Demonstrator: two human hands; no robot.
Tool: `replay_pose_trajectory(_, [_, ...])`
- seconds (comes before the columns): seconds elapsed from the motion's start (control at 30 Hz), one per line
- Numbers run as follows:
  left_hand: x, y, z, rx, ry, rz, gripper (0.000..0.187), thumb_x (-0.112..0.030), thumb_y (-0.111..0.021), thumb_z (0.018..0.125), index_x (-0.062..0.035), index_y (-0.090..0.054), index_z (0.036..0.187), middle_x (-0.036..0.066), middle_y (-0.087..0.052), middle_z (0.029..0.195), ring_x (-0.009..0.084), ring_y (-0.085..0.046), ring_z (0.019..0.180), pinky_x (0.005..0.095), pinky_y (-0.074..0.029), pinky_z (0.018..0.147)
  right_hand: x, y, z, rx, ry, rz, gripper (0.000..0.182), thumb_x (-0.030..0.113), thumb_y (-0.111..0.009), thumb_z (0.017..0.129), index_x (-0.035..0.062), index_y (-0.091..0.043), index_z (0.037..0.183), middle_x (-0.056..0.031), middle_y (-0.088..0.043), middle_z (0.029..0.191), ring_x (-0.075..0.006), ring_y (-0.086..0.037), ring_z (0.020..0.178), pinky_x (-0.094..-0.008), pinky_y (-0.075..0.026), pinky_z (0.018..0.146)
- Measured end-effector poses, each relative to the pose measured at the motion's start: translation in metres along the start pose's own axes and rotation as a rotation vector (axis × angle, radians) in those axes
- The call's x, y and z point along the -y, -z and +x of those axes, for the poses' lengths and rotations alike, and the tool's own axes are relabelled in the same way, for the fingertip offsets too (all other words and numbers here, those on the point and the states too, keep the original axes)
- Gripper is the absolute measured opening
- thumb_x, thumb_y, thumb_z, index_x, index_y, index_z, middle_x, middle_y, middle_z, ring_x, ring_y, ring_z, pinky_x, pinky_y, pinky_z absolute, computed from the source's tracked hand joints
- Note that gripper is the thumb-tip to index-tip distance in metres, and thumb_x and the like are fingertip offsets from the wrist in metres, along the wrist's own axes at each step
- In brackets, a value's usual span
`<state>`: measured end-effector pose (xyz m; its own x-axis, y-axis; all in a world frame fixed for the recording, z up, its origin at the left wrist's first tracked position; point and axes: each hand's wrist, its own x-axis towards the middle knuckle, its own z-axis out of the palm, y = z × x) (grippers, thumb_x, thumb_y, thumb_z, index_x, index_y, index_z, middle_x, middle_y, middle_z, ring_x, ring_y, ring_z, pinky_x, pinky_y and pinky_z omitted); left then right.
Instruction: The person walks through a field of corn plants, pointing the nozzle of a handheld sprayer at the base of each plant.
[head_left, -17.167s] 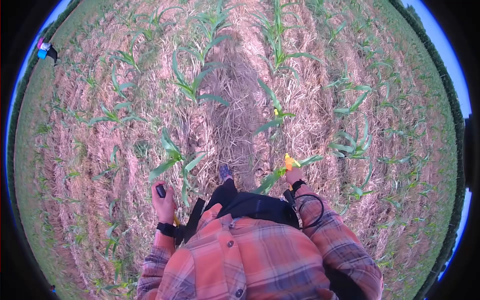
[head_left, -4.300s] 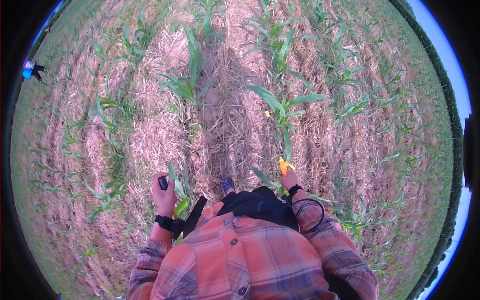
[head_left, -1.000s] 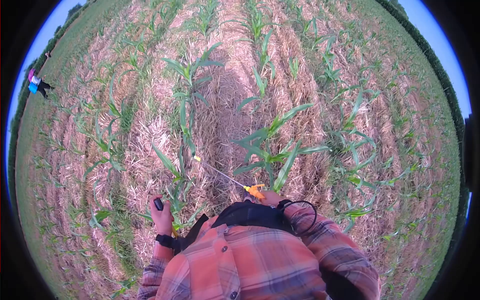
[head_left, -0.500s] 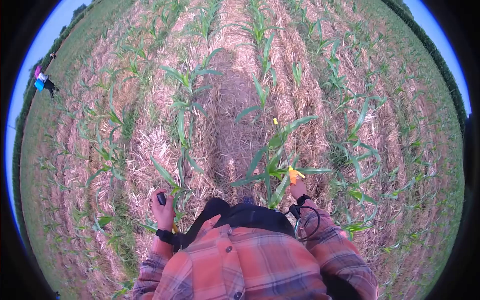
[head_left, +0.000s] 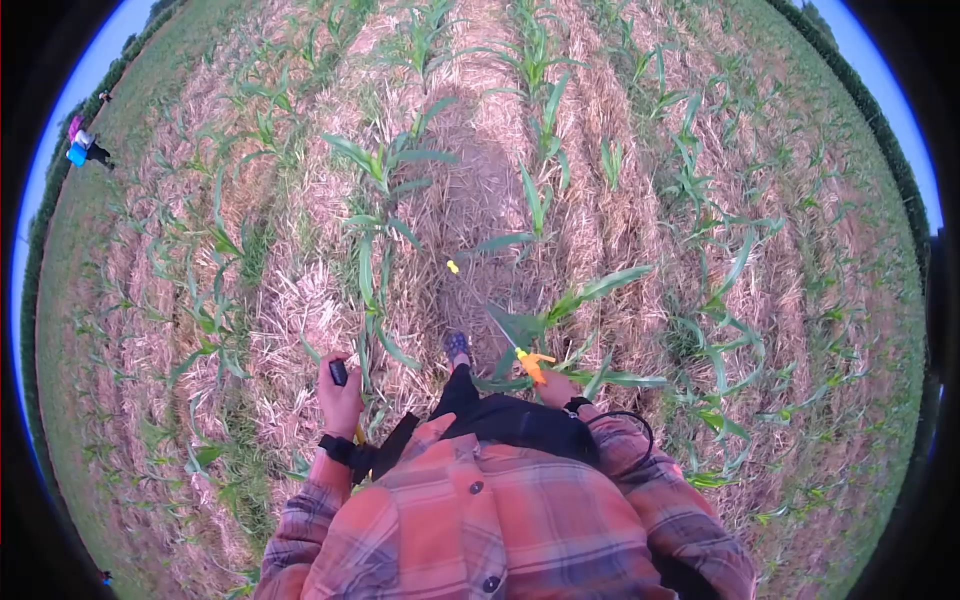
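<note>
Holding a thin spray wand with an orange trigger handle (head_left: 533,365), the right hand (head_left: 556,387) has its grip pressed around the handle at about 5 o'clock from the centre of the view. The wand's slim rod runs up toward 11 o'clock and ends in a small yellow nozzle tip (head_left: 452,267), which hangs over the straw between two rows. A black hose (head_left: 640,428) loops from the right wrist back to the black backpack harness (head_left: 520,420) on the chest. The left hand (head_left: 340,395), at about 7 o'clock, has its grip wrapped around a small black pump-lever knob (head_left: 338,372); a black wristband sits just below it.

To work well here, I judge the nozzle should stay low and close to the young green maize plant (head_left: 545,315) just beside the handle, with the rod swept smoothly so the leaves do not catch it, and the left hand should keep an even stroke so the flow does not falter. Footing matters too: one blue patterned shoe (head_left: 457,346) shows between the rows, and steps are best kept on the straw, clear of the stems.

Dry tan straw mulch (head_left: 300,300) covers the ground, with rows of maize running toward 12 o'clock. Another person in pink and blue (head_left: 80,145) stands far off at 10 o'clock near the field's edge. Blue sky shows along the rim of the view.
</note>
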<state>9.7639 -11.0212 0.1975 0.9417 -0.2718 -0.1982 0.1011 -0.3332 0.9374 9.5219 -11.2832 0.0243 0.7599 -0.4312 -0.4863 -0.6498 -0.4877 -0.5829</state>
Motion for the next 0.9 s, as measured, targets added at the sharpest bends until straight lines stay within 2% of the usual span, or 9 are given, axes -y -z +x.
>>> replay_pose_trajectory(0.1, [-0.004, -0.004, 0.038, 0.023, -0.008, 0.018, 0.02, -0.005, -0.053, 0.075, -0.0116, -0.046, 0.093, -0.003, -0.036, 0.055, 0.0053, -0.035, 0.036, 0.0205, -0.028, 0.031, 0.017, 0.005, 0.028, 0.087, 0.13, 0.019, 0.025, 0.025, -0.049, 0.075, 0.0064, -0.055, 0.09, -0.017, -0.058, 0.086, -0.0353, -0.054, 0.08, -0.0421, -0.043, 0.069])
replay_pose_trajectory(0.23, [-0.012, -0.005, 0.081, 0.027, 0.058, -0.086, 0.021, -0.002, -0.053, 0.075, -0.0105, -0.045, 0.093, -0.003, -0.037, 0.054, 0.0047, -0.036, 0.037, 0.0202, -0.028, 0.031, 0.03, 0.02, 0.07, 0.245, 0.122, 0.059, 0.029, 0.024, -0.051, 0.073, 0.0057, -0.054, 0.095, -0.0187, -0.057, 0.086, -0.0357, -0.054, 0.082, -0.0423, -0.042, 0.07])
replay_pose_trajectory(0.37, [-0.015, -0.004, 0.116, 0.028, 0.071, -0.113, 0.023, -0.002, -0.053, 0.076, -0.011, -0.044, 0.095, -0.003, -0.038, 0.055, 0.0046, -0.035, 0.035, 0.0194, -0.028, 0.03, 0.037, 0.026, 0.106, 0.194, 0.083, 0.013, 0.029, 0.024, -0.052, 0.073, 0.0052, -0.054, 0.095, -0.0183, -0.058, 0.086, -0.0339, -0.055, 0.08, -0.0402, -0.042, 0.068])
replay_pose_trajectory(0.5, [-0.019, 0.0, 0.147, 0.021, 0.083, -0.114, 0.023, -0.003, -0.053, 0.076, -0.0113, -0.044, 0.095, -0.004, -0.037, 0.055, 0.0046, -0.035, 0.035, 0.0193, -0.028, 0.03, 0.049, 0.056, 0.125, 0.026, -0.123, 0.054, 0.025, 0.024, -0.052, 0.072, 0.0044, -0.056, 0.088, -0.018, -0.058, 0.078, -0.0347, -0.055, 0.078, -0.0409, -0.043, 0.066])
replay_pose_trajectory(0.57, [-0.017, -0.003, 0.162, 0.013, 0.079, -0.106, 0.022, -0.004, -0.053, 0.076, -0.0116, -0.044, 0.095, -0.004, -0.037, 0.055, 0.0047, -0.035, 0.035, 0.0195, -0.028, 0.03, 0.052, 0.074, 0.128, -0.056, -0.315, 0.142, 0.025, 0.024, -0.053, 0.072, 0.0045, -0.056, 0.087, -0.0177, -0.058, 0.077, -0.0346, -0.056, 0.077, -0.0413, -0.043, 0.065])
replay_pose_trajectory(0.6, [-0.025, -0.006, 0.166, 0.043, 0.094, -0.135, 0.022, -0.005, -0.053, 0.076, -0.0116, -0.044, 0.095, -0.003, -0.037, 0.057, 0.0046, -0.034, 0.035, 0.0193, -0.028, 0.03, 0.03, 0.067, 0.138, -0.182, -0.242, -0.01, 0.023, 0.024, -0.053, 0.072, 0.0042, -0.058, 0.084, -0.0184, -0.058, 0.078, -0.0344, -0.056, 0.076, -0.042, -0.044, 0.064])
replay_pose_trajectory(0.63, [-0.024, -0.009, 0.17, 0.049, 0.099, -0.138, 0.022, -0.005, -0.053, 0.076, -0.0116, -0.044, 0.095, -0.003, -0.037, 0.057, 0.0046, -0.034, 0.035, 0.0193, -0.028, 0.03, 0.024, 0.07, 0.14, -0.182, -0.25, -0.014, 0.023, 0.024, -0.053, 0.072, 0.0042, -0.058, 0.084, -0.0184, -0.058, 0.078, -0.0344, -0.056, 0.076, -0.042, -0.044, 0.064])
replay_pose_trajectory(0.7, [-0.024, -0.014, 0.182, 0.035, 0.095, -0.107, 0.021, -0.003, -0.052, 0.077, -0.0099, -0.043, 0.095, -0.003, -0.036, 0.052, 0.0051, -0.034, 0.033, 0.0191, -0.028, 0.029, 0.015, 0.079, 0.149, -0.378, -0.4, 0.0, 0.024, 0.025, -0.054, 0.071, 0.0033, -0.058, 0.081, -0.0195, -0.058, 0.078, -0.0352, -0.056, 0.076, -0.0434, -0.044, 0.065])
replay_pose_trajectory(0.9, [-0.017, -0.012, 0.2, 0.032, 0.084, -0.182, 0.022, -0.002, -0.053, 0.076, -0.0113, -0.044, 0.094, -0.003, -0.039, 0.06, 0.0042, -0.033, 0.036, 0.019, -0.027, 0.031, 0.004, 0.115, 0.171, -0.478, -0.56, -0.049, 0.027, 0.026, -0.055, 0.069, -0.0002, -0.058, 0.078, -0.0217, -0.058, 0.074, -0.0374, -0.056, 0.075, -0.0438, -0.044, 0.066])
